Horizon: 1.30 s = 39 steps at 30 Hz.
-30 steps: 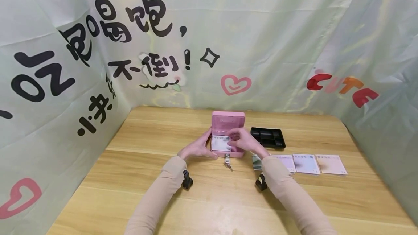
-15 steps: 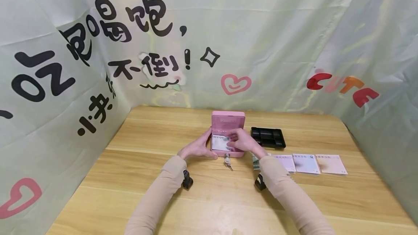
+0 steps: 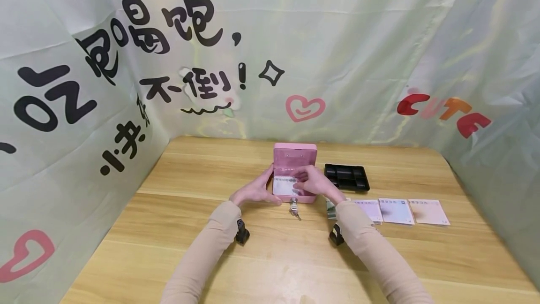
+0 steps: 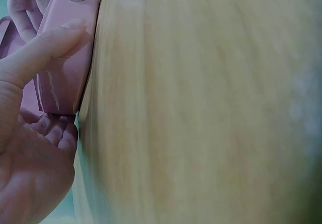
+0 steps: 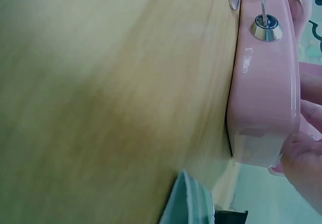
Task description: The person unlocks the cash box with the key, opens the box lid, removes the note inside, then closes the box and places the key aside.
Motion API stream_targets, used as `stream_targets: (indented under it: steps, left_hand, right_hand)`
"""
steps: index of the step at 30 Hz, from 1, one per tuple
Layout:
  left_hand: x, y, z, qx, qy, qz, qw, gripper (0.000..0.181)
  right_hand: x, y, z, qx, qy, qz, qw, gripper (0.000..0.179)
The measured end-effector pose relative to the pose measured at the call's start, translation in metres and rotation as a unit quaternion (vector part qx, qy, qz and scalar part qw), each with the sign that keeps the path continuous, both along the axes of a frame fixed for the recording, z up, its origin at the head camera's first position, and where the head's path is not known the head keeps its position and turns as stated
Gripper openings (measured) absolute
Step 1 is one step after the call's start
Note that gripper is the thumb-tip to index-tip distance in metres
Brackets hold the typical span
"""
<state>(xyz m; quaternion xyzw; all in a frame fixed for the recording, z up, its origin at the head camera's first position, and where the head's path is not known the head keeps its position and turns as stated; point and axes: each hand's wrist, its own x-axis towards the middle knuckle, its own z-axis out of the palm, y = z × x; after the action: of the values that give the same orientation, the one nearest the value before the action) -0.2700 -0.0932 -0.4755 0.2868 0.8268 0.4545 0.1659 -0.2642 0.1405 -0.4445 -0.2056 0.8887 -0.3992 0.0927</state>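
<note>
Right sleeve (image 3: 371,247) rises from the bottom edge, lower right; best kept off the banknote row (image 3: 395,211) beside it. Keys (image 3: 295,211) hang at the lock (image 5: 267,28), just below centre; easy to snag, probably. Pink box (image 5: 266,93) mid-frame: worth bracing firmly. Left hand (image 3: 256,191) grips its left end, thumb on front face, fingers round the side. Right hand (image 3: 314,182) reaches in from the right, fingers bent, at the pale notes (image 3: 284,186) inside; pinching or only touching, can't tell. Light fingertips, sheets flat, likely suit handling these. Black tray (image 3: 348,171) farther, right of box; raised lid (image 3: 295,158) at back.
</note>
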Motion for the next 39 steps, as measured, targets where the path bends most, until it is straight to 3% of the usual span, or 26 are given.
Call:
stream_targets:
  steps: [13,28,39]
  left_hand:
    - [0.0008,0.0001,-0.0014,0.002,-0.009,0.008,0.9999,0.13]
    - [0.0019,0.0001,0.0002,-0.002,-0.009,0.009,0.9999,0.129]
    - [0.0015,-0.0006,-0.0017,-0.013,-0.009,0.016,0.9997,0.129]
  right_hand:
    - [0.0001,0.0006,0.0032,0.023,0.002,0.013,0.9997,0.036]
    - [0.0,-0.001,0.0026,-0.006,-0.009,0.013,0.9999,0.033]
    - [0.0002,-0.0011,0.0041,0.003,-0.017,0.015,0.9997,0.032]
